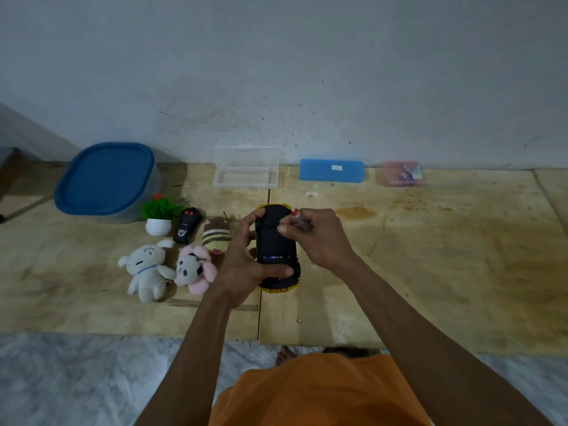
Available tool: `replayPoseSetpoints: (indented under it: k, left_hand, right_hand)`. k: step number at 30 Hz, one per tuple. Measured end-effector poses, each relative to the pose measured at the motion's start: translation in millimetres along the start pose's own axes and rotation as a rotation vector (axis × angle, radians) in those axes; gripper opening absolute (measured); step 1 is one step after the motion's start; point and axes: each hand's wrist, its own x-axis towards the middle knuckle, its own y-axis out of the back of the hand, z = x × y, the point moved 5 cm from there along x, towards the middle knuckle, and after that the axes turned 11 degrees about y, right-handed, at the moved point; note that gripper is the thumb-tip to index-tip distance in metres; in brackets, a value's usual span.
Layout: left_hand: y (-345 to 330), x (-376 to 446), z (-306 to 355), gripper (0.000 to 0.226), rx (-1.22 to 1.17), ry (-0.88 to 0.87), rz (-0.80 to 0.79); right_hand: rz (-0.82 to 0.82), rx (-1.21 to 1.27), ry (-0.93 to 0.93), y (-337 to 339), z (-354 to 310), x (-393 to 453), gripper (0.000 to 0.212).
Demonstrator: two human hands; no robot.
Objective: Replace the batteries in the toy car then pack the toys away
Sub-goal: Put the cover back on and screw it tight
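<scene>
Pale, speckled wall backs a plywood counter (430, 256) with a marble floor in front of it. Over the counter's middle the left hand (246, 259) grips the toy car (276, 250), which is upside down with its black underside up and yellow edges showing at both ends; the thumb lies across the near end and the fingers curl round the far left side. The right hand (319, 238) holds a screwdriver (299, 221) with a red-tipped clear handle, its fingers curled around it and the fingertips at the car's far right side. The tool's tip is hidden.

Left of the car lie a striped plush (216, 236), a pink plush (195, 269) and a white plush (147, 265), with a black remote (187, 226) and a small potted plant (159, 215) behind them. Along the wall stand a tub (106, 179) with a blue lid, an open clear case (246, 170), a closed blue case (332, 170) and a pink box (399, 173) whose contents are too blurred to name.
</scene>
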Motion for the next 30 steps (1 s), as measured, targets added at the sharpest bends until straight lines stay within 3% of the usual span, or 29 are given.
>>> replayPoseSetpoints:
  k: [8,17,23,30]
  left_hand:
    - [1,-1,-2,0.113,0.014,0.011,-0.003]
    - [2,-1,-3,0.109,-0.008,-0.005,0.007]
    - [7,-1,-2,0.108,-0.05,-0.001,0.0]
    - [4,-2,1,0.066,-0.095,-0.028,0.055]
  right_hand:
    - [-0.07,-0.04,0.033,-3,-6,1,0.015]
    - [-0.106,-0.405,0.146,-7,-14,-5,0.023]
    - [-0.097,-0.378,0.154,-8,-14,-12,0.024]
    - [-0.068,-0.234,0.114,-1,-8,-12,0.028]
